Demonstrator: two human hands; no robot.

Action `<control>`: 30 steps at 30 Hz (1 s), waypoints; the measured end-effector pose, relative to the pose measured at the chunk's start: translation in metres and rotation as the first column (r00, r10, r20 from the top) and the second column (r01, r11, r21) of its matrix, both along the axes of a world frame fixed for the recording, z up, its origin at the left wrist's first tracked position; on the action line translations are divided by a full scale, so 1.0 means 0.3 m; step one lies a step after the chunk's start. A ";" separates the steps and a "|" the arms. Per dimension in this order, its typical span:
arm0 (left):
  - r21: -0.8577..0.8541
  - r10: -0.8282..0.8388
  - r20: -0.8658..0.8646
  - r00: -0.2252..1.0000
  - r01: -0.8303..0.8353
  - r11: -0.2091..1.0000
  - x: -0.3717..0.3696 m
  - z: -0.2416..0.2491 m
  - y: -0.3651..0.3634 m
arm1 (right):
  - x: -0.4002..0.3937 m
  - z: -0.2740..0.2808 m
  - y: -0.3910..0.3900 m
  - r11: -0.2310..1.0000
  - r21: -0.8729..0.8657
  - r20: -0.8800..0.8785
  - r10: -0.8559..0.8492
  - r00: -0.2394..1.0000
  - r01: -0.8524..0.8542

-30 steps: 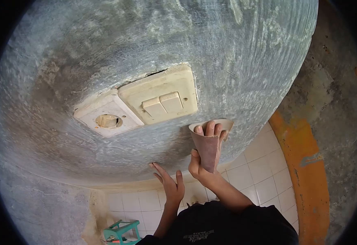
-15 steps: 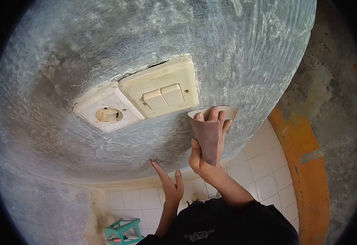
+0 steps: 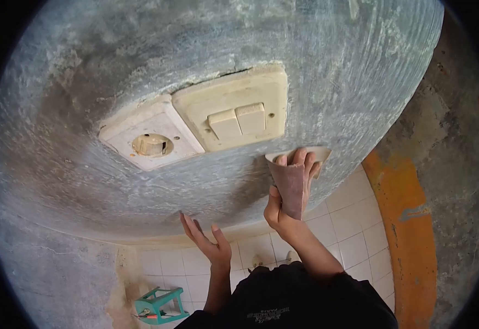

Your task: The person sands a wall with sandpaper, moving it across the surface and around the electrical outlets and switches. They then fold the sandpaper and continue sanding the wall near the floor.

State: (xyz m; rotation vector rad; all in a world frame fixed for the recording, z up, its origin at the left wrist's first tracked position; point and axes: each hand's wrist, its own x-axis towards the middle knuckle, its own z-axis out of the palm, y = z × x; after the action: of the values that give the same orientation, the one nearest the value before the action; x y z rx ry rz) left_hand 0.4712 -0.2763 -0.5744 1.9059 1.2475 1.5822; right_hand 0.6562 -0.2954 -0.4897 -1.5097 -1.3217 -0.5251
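Note:
My right hand (image 3: 275,213) presses a curled sheet of sandpaper (image 3: 289,189) against the grey, streaky wall (image 3: 354,104). The sheet bends around the fingers, its reddish-brown side toward me and a paler side at the top. Above and left of it sits a cream double light switch (image 3: 237,120) in its plate. Beside the switch is a dirty white wall socket (image 3: 154,145). Lower down, my left hand (image 3: 211,247) has its fingers stretched out, with the fingertips at the wall. Nothing is in it.
A small green stool (image 3: 160,304) stands at the lower left, with an orange-handled item on it that I cannot make out. White floor tiles (image 3: 354,247) lie below. An orange band (image 3: 404,219) borders rough grey concrete (image 3: 458,247) on the right.
My left hand has slid left along the wall, away from the right one. The view has shifted, and my right hand with the sandpaper sits slightly lower relative to the switch.

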 end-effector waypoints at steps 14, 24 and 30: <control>-0.080 -0.081 -0.097 0.992 0.073 0.994 -0.024 -0.024 0.020 | -0.108 -0.211 -0.008 0.993 -0.045 -0.088 0.104 0.991 -0.108; -0.130 -0.112 -0.152 0.982 0.092 0.987 -0.005 -0.012 0.028 | -0.020 -0.337 0.039 0.996 0.054 0.123 0.063 0.990 -0.071; -0.132 -0.092 -0.192 0.977 0.067 0.989 0.005 -0.006 0.026 | 0.036 -0.220 0.051 0.981 0.181 0.041 -0.076 0.996 0.067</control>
State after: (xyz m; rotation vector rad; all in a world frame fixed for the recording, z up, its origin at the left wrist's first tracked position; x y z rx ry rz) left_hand 0.4727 -0.2685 -0.5763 2.0447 1.2977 1.2683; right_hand 0.6671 -0.2801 -0.5556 -1.4066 -1.2250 -0.7111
